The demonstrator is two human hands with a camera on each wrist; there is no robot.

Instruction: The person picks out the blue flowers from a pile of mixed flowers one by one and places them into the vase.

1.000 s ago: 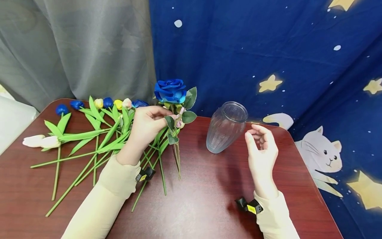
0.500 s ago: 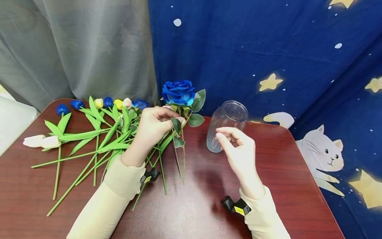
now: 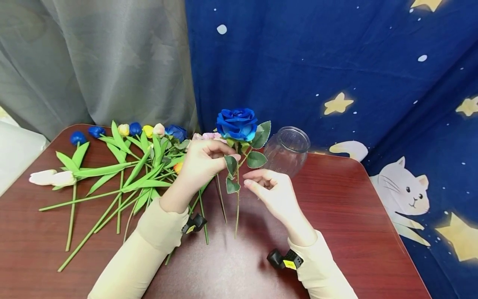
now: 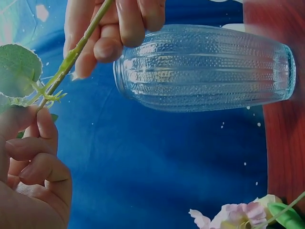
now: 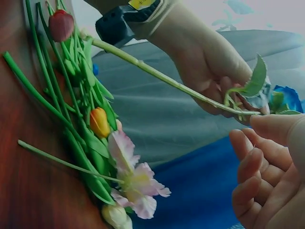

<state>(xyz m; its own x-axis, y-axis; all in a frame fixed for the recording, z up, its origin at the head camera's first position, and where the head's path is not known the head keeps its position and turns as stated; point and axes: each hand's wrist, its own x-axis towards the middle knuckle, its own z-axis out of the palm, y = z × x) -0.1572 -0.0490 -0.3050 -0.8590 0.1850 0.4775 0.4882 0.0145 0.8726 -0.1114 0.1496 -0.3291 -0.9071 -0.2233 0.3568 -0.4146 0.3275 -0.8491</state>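
Between its thumb and fingertips, my left hand pinches the stem of a blue rose just below the bloom. The rose stands upright, its thin stem pointing down above the table. My right hand is close to the right of this stem, thumb and fingers apart; in the right wrist view its thumb comes near the stem without a visible grip. Behind the right hand stands a clear ribbed glass vase, partly hidden by the rose leaves and that hand in the head view.
Left on the brown table lies a loose pile of artificial tulips with crossing green stems. A pink ruffled flower and another blue rose lie among them. Grey and blue curtains hang behind the table's far edge.
My left hand has carried the blue rose to the right and slightly nearer. The right hand has moved left from beside the vase to near the rose stem. The vase has stayed put.
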